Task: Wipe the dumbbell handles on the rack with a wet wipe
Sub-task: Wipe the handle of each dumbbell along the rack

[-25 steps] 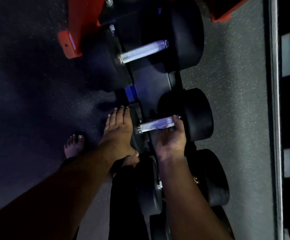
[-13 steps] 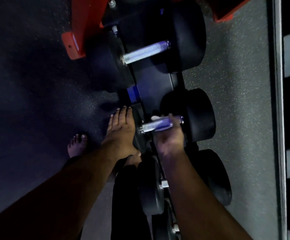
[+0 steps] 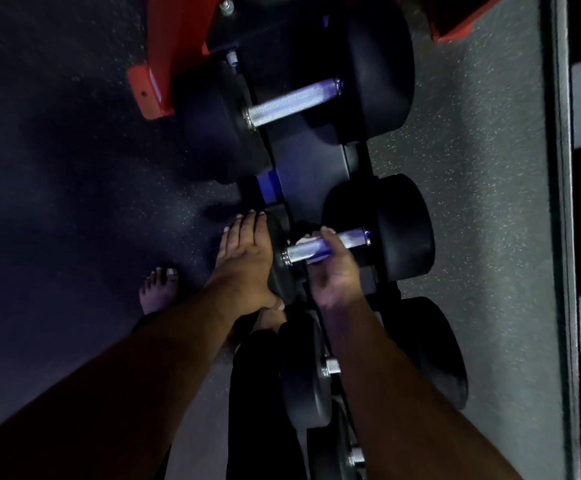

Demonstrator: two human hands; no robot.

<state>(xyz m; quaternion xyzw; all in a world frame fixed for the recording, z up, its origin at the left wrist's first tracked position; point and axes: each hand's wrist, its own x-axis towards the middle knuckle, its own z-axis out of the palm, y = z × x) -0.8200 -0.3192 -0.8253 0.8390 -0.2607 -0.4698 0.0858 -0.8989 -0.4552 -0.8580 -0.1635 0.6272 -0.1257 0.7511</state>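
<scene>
The rack (image 3: 320,174) runs up the middle of the dim view, black steel holding 3 dumbbells, the largest at the top. The middle dumbbell (image 3: 403,233) looks heavy enough to stay put under rubbing. Its knurled metal handle (image 3: 351,239) is stiff and grippy, best taken around its middle. The left hand (image 3: 247,258) lies flat, fingers straight, on that dumbbell's near head (bracing it, probably). The right hand (image 3: 334,271) curls around the handle, pressing a thin, soft wet wipe (image 3: 307,239) against it.
</scene>
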